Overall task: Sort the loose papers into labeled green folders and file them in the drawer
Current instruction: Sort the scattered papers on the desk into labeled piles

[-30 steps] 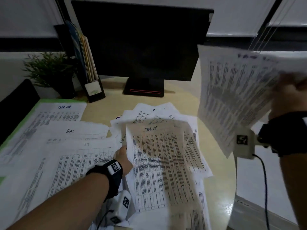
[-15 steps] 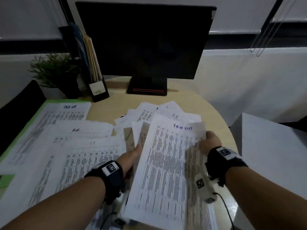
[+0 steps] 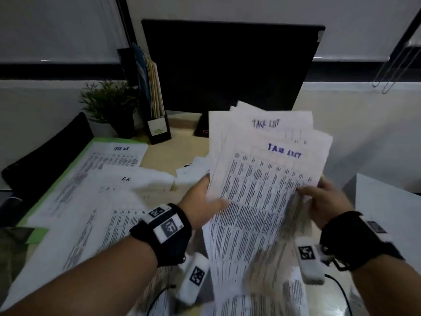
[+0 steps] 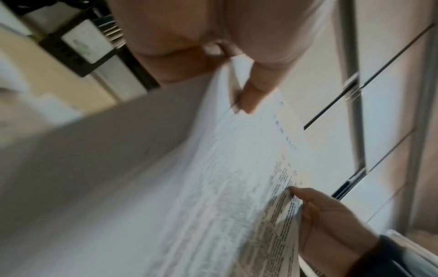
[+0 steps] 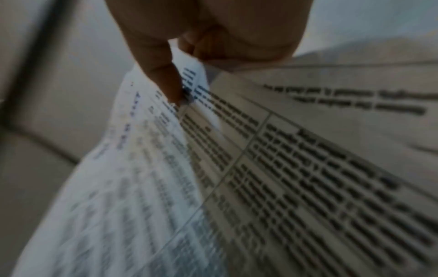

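A stack of white printed sheets headed "TASK LIST" (image 3: 264, 179) is held up above the desk, tilted toward me. My left hand (image 3: 204, 199) grips its left edge, thumb on top, and the same grip shows in the left wrist view (image 4: 246, 97). My right hand (image 3: 319, 197) pinches the right edge, thumb on the print (image 5: 170, 82). An open green folder (image 3: 75, 163) lies at the left with a "TASK LIST" sheet on it. Sheets marked "H.R." (image 3: 136, 181) overlap it, and more loose papers (image 3: 95, 233) cover the near desk.
A black monitor (image 3: 227, 65) stands at the back of the wooden desk (image 3: 168, 153). A black file holder (image 3: 157, 124) with folders and a small plant (image 3: 107, 103) sit at the back left. A black chair back (image 3: 45, 156) is at left, a white cabinet (image 3: 387, 208) at right.
My right hand brought its raised sheets down onto the sheet my left hand held. Both hands then lifted the joined stack up off the desk.
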Action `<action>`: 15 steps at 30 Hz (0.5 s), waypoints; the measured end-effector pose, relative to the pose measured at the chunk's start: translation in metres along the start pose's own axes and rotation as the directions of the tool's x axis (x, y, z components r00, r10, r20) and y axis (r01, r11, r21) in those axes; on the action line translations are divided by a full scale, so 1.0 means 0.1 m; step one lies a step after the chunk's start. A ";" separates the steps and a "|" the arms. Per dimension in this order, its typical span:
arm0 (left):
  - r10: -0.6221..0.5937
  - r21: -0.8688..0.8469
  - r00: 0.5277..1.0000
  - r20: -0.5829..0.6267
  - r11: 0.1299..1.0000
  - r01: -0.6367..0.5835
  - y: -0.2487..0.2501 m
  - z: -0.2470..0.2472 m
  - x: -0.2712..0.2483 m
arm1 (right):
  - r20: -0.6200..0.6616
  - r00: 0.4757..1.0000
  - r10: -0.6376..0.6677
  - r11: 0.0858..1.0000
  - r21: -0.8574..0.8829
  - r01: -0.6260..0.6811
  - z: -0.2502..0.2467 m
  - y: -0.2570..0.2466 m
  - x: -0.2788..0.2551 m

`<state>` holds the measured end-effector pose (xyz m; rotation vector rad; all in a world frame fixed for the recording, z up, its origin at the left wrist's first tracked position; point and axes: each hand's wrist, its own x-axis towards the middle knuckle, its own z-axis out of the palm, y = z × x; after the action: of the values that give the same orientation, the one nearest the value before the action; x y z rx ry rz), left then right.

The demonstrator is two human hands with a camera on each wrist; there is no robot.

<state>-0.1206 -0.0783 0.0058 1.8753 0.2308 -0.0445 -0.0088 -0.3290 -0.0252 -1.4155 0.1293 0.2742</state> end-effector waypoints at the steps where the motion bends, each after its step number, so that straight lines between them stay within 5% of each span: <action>1: 0.061 0.001 0.997 -0.042 0.998 -0.061 0.11 -0.03 0.02 | 0.015 0.990 -0.140 0.989 -0.037 0.140 0.05 -0.19 -0.09; 4: 0.211 0.007 0.964 -0.165 0.977 -0.212 0.41 -0.04 0.06 | -0.030 0.868 -0.496 0.865 -0.111 0.490 0.18 -0.60 -0.37; 9: 0.320 -0.062 0.890 -0.325 0.932 -0.358 0.71 0.04 -0.02 | -0.122 0.747 -0.653 0.757 -0.138 0.639 0.23 -0.82 -0.72; 11: 0.340 -0.043 0.877 -0.340 0.926 -0.376 0.77 0.05 -0.07 | -0.135 0.726 -0.675 0.738 -0.106 0.666 0.26 -0.84 -0.80; 15: 0.298 0.026 0.900 -0.318 0.952 -0.305 0.84 0.07 -0.07 | -0.152 0.777 -0.611 0.789 -0.044 0.613 0.22 -0.79 -0.75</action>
<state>-0.1114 -0.1104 0.0833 1.8680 0.1569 0.4769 -0.0617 -0.3255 0.0725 -1.3936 -0.2073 -0.3863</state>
